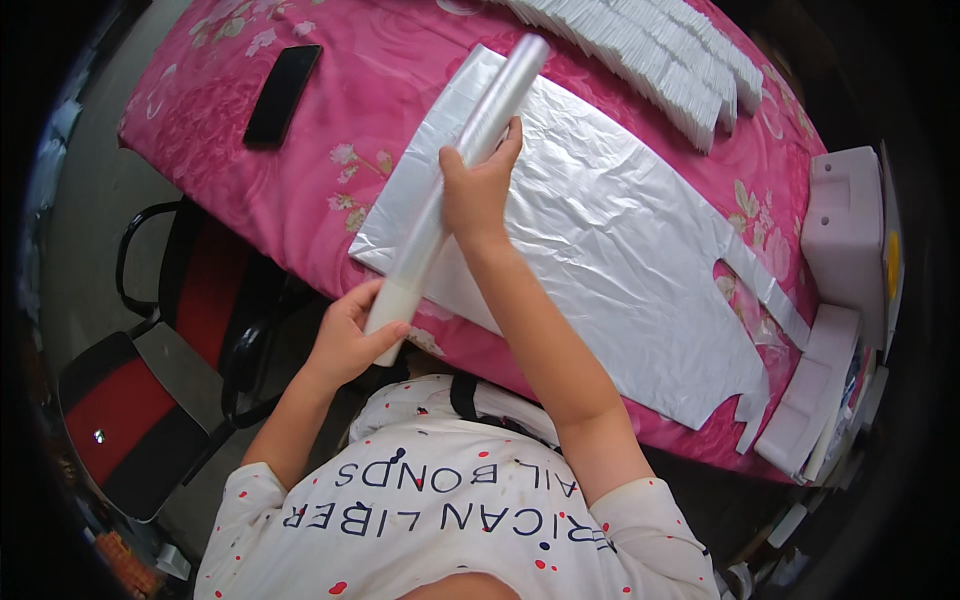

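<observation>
A long roll of translucent plastic film (424, 240) slants over the left end of a flat, crinkled silvery-white plastic sheet or stack (600, 230). My left hand (348, 335) is closed round the roll's near end. Farther up the roll, my right hand (478, 192) grips it between the thumb and the fingers, which partly pass behind it. The sheet looks like carrier bags laid flat, with cut-out handle straps (765, 290) at its right end. How many layers it has, I cannot tell.
Pink flowered cloth (220, 110) covers the table. A black phone (283, 95) lies at the far left, and rows of folded white bundles (660, 60) lie at the back right. White plastic bins (843, 220) stand at the right edge. Red-and-black chairs (125, 415) are at the left.
</observation>
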Demonstrator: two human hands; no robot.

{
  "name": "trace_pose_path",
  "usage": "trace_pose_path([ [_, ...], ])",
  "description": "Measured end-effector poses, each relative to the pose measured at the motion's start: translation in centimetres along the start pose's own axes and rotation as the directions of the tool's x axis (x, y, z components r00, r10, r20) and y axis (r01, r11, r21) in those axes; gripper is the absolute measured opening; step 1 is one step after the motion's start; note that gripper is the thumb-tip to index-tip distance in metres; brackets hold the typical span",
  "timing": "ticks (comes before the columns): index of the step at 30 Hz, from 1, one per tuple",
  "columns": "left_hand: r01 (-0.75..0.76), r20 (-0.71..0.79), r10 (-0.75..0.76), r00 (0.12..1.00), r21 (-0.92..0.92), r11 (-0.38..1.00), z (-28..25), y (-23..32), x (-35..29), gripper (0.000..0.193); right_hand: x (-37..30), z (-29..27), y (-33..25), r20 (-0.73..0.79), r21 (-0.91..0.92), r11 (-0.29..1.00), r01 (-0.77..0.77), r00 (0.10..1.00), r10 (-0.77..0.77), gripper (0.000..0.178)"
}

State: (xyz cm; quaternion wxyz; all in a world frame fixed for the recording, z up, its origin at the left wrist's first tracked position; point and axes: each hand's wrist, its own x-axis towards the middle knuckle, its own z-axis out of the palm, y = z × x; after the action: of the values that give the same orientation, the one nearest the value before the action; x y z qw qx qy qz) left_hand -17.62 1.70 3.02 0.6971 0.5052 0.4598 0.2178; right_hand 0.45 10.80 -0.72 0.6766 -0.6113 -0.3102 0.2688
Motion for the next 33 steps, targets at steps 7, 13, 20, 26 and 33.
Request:
trace_pose_path([
  [7, 0.657, 0.701, 0.297, 0.648, -0.712, 0.247, 3.8, -1.3, 0.1, 0.081, 0.2, -6.1, -7.6, 0.532, 0.709, 0.403, -0.578, 0.815, 0.231, 0.057],
  [13, 0.29, 0.577, -0.075, 0.813, -0.29, 0.912, 6.4, 2.2, 2.8, 0.071, -1.9, -11.6, -7.8, 0.344, 0.558, 0.692, -0.459, 0.886, 0.31, 0.059],
  [20, 0.41, 0.498, -0.392, 0.774, 0.077, 0.909, 7.4, -0.1, 2.2, 0.053, -2.9, -16.2, -3.1, 0.143, 0.572, 0.653, -0.495, 0.845, 0.515, 0.049],
  [26, 0.638, 0.71, -0.479, 0.516, 0.053, 0.768, 5.3, -2.7, 1.0, 0.064, 3.7, -26.0, -1.5, -0.119, 0.361, 0.884, -0.297, 0.926, 0.36, 0.038],
  [33, 0.718, 0.702, -0.512, 0.495, 0.001, 0.696, 5.3, -3.1, 0.5, 0.069, 5.0, -30.4, -3.5, 0.188, -0.124, 0.869, -0.48, 0.848, 0.495, 0.024],
])
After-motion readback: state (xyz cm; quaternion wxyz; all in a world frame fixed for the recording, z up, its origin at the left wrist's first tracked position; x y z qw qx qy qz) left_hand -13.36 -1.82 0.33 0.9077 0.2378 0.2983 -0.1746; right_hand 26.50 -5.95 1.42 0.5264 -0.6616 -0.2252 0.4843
